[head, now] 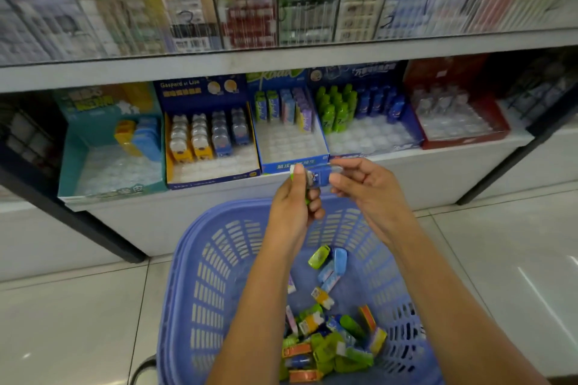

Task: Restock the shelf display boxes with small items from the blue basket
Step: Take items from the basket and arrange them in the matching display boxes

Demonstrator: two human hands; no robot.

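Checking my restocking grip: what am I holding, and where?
Right hand pinches the blue item by its right end; left hand grips green items.

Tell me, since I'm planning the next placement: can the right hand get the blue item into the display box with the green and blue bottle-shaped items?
Probably yes. The right hand pinches the blue item just in front of the shelf edge, and that display box has an open top with bare tray slots at its front. Nothing stands between them; the left hand is off to the side.

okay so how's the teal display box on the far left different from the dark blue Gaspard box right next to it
The teal display box holds only a few yellow and blue items at its back; the dark blue Gaspard box holds four rows. The teal box's tray is mostly bare; the Gaspard box's only at front. Both sit on the lower shelf.
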